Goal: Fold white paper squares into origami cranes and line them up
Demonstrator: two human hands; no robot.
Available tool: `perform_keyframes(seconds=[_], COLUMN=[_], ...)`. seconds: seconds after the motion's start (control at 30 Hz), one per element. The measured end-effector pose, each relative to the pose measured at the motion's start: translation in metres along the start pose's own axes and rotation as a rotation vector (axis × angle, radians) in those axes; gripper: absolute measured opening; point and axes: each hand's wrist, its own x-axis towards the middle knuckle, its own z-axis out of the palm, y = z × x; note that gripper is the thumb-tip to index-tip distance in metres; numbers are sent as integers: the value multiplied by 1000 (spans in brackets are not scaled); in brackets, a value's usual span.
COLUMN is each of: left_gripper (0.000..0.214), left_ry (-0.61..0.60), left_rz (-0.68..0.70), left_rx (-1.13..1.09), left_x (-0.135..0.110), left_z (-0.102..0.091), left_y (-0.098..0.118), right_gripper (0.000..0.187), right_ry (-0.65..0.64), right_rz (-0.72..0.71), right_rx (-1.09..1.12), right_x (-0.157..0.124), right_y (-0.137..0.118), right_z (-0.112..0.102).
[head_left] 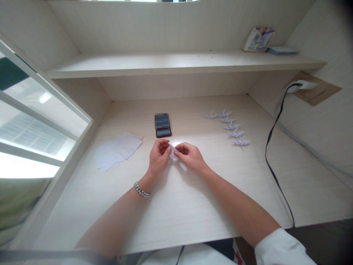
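A small folded piece of white paper is pinched between my two hands above the middle of the desk. My left hand, with a silver chain bracelet on its wrist, grips the paper's left side. On the right side, the fingers and thumb of my right hand are closed on the same piece. My fingers hide part of it, so its exact folded shape is hard to make out. Just beyond my left hand lies a dark phone-like device with a red edge, its upper part pixelated.
Several folded paper cranes stand in a curved row at the right. Loose white paper sheets overlap at the left. A black cable runs from a wall socket down across the desk. Above, a shelf carries a small patterned box.
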Motion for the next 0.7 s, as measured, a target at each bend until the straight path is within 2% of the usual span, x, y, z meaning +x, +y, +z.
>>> perform_keyframes(seconds=[0.17, 0.43, 0.6, 0.7], left_gripper=[34, 38, 42, 42], left_ry=[-84, 33, 72, 83], left_rz=[-74, -149, -195, -216], left_rx=[-27, -40, -88, -117], left_x=[-1, 3, 3, 2], left_z=[1, -3, -2, 0], left_y=[1, -2, 2, 3], right_gripper=[25, 36, 36, 36], right_ry=[12, 30, -87, -69], right_rz=[-50, 54, 103, 114], right_rx=[-40, 157, 134, 129], right_x=[-1, 1, 1, 2], right_y=[-4, -3, -1, -2], right_z=[-2, 3, 3, 4])
